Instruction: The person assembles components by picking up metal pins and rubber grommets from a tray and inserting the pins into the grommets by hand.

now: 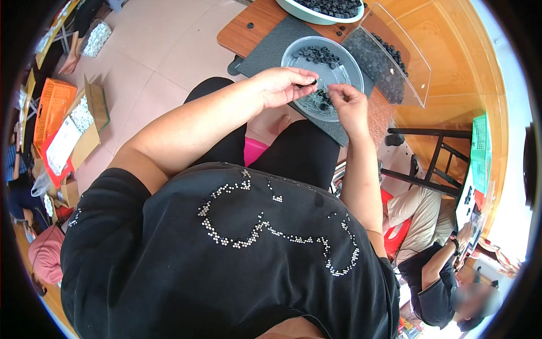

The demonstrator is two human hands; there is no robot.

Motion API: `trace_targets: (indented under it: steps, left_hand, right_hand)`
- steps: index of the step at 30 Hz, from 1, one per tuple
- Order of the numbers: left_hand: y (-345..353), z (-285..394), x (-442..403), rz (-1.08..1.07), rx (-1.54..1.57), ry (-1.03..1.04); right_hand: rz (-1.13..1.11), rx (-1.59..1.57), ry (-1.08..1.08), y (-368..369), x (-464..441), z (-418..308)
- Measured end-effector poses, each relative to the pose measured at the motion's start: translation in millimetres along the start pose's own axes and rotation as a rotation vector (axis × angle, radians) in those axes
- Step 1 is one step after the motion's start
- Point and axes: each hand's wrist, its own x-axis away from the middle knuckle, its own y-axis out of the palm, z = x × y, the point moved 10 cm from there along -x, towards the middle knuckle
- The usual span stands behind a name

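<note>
Over the near left rim of a round clear basin (357,70), my left hand (285,86) pinches a small black part (312,82) between thumb and fingers. To its right, my right hand (349,103) is closed with thumb and forefinger together above the basin's near right side; anything between them is too small to name. Small black round parts (322,55) lie in the far half of the basin. More black parts (319,100) lie near my hands, among thin clear strands. The basin stands on a dark grey mat (265,55).
A pale green basin (316,17) of black parts is at the table's far edge. A clear tray (420,85) with black parts lies right. A black metal frame (435,155) and a seated person (429,265) are at right. Boxes and an orange crate (53,107) stand left.
</note>
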Motion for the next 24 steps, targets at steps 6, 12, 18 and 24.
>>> trace_targets:
  steps: [6,12,18,24]
  left_hand:
    - [-4,0,7,0.016,-0.087,0.016]
    - [-14,-2,14,0.041,-0.052,0.005]
    - [-17,-5,19,0.055,-0.021,-0.022]
    - [-15,-5,23,0.106,0.013,0.010]
  right_hand:
    - [0.046,0.720,-0.230,18,5,-11]
    - [0.091,0.624,-0.165,10,2,-1]
    - [0.170,0.659,-0.256,0,2,-10]
    - [0.139,0.712,-0.303,11,-23,-14]
